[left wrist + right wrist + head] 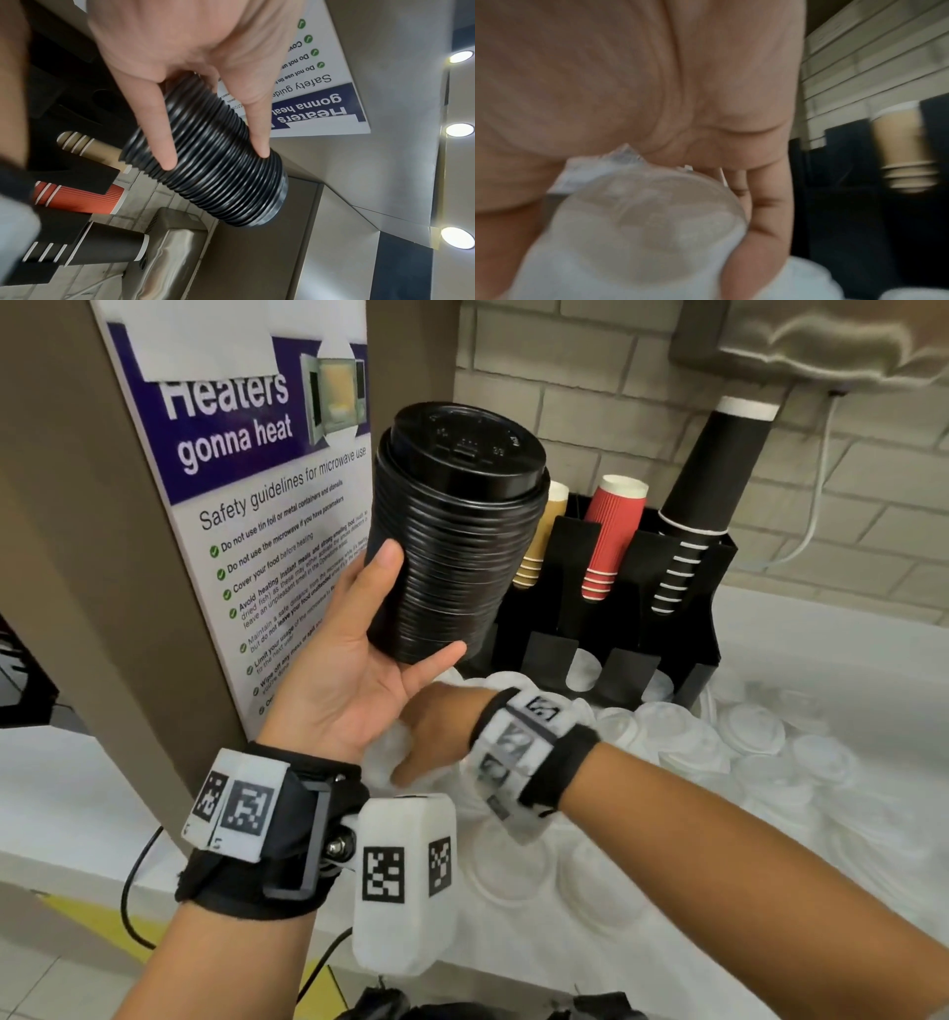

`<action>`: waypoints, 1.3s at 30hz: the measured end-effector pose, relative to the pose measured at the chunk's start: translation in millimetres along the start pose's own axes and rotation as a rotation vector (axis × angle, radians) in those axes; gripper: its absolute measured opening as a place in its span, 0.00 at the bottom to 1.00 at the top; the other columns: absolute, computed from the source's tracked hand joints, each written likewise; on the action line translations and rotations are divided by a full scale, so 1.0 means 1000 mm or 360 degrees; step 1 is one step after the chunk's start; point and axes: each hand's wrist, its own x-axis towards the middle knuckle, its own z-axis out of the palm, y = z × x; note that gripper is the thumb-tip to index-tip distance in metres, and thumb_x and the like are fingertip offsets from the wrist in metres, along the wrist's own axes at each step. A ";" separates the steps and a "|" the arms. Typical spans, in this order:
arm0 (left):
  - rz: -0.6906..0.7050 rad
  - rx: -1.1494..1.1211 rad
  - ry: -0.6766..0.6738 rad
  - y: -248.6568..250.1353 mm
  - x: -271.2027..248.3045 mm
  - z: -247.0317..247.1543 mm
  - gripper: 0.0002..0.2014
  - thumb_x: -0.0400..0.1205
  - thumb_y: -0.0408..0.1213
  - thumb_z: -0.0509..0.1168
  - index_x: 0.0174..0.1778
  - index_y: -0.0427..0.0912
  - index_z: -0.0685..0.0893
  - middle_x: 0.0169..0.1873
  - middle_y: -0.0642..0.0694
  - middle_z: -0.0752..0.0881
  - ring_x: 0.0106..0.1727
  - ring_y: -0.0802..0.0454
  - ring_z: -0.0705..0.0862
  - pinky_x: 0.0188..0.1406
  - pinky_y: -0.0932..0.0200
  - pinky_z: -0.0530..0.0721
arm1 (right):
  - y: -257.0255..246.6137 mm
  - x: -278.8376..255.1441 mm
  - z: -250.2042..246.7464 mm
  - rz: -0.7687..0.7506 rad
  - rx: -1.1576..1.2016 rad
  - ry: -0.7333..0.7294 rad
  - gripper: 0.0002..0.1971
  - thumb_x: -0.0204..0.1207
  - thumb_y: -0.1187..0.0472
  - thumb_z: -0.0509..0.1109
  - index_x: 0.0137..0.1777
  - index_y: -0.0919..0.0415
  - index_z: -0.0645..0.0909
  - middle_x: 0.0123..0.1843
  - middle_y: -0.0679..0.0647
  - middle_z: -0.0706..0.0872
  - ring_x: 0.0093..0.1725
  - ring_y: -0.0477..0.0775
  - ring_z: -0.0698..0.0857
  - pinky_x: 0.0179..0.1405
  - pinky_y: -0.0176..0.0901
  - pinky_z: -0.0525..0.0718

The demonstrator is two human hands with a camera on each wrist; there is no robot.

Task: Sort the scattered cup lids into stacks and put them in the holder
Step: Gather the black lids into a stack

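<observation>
My left hand is raised palm up and grips a tall stack of black lids between thumb and fingers; the left wrist view shows two fingers lying along the stack. Below it, my right hand reaches down into the scattered white lids on the counter. In the blurred right wrist view its curled fingers hold a white lid. The black holder stands behind, with white lids in its lower slots.
The holder's upper slots carry brown cups, red cups and black cups. A microwave safety poster hangs on the panel at left. A metal dispenser hangs at the top right, over the brick wall.
</observation>
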 end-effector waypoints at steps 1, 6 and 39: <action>0.0004 0.0006 -0.0009 0.000 0.001 0.000 0.33 0.68 0.53 0.68 0.71 0.53 0.77 0.62 0.51 0.88 0.58 0.51 0.89 0.37 0.56 0.89 | 0.010 -0.013 -0.010 0.0028 0.0056 0.0057 0.39 0.71 0.46 0.75 0.78 0.59 0.67 0.74 0.58 0.75 0.71 0.58 0.75 0.69 0.46 0.74; 0.0007 0.0022 -0.0054 -0.005 0.004 -0.005 0.26 0.69 0.54 0.67 0.64 0.54 0.80 0.56 0.52 0.90 0.57 0.51 0.89 0.36 0.57 0.89 | 0.100 -0.084 -0.037 0.0367 0.0303 0.0313 0.34 0.61 0.50 0.79 0.65 0.46 0.65 0.60 0.54 0.77 0.55 0.58 0.81 0.52 0.51 0.82; 0.0258 0.1263 0.0103 -0.052 -0.009 -0.013 0.36 0.65 0.61 0.73 0.71 0.60 0.75 0.64 0.59 0.85 0.67 0.63 0.82 0.66 0.57 0.79 | 0.055 -0.081 0.046 -0.0321 0.3137 0.0743 0.41 0.59 0.62 0.82 0.73 0.50 0.70 0.65 0.64 0.83 0.63 0.61 0.85 0.54 0.59 0.87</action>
